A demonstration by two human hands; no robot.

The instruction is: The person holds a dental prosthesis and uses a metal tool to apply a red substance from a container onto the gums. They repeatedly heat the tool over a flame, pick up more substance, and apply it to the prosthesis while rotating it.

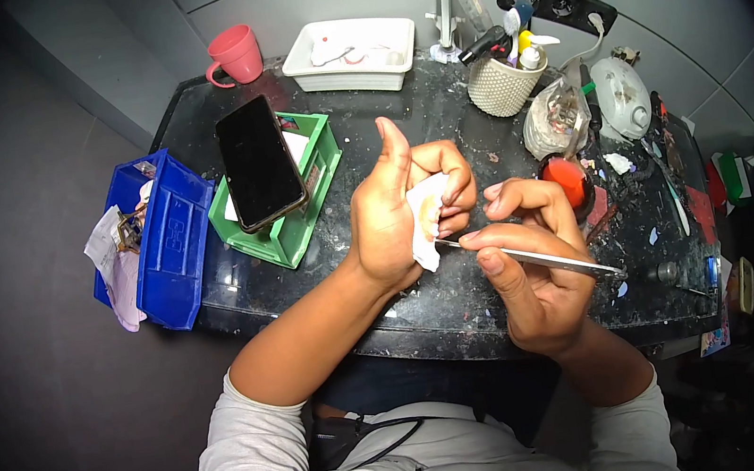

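Observation:
My left hand (384, 215) is curled around a white, irregular piece (425, 220) with a tan inner area, its thumb raised. The piece rests against the palm. My right hand (542, 261) pinches a slim metal tool (556, 259) between thumb and fingers. The tool's thin tip reaches the lower part of the white piece; whether they touch is too small to tell. A red-orange round object (564, 175) lies just beyond my right hand, partly hidden by it.
Left on the dark table (379, 326) are a blue bin (175, 238) and a green bin (322, 181) bearing a phone (259, 165). Behind stand a pink mug (239, 55), a white tray (356, 76) and a textured cup (505, 87). Glass jars, tools and scraps lie right.

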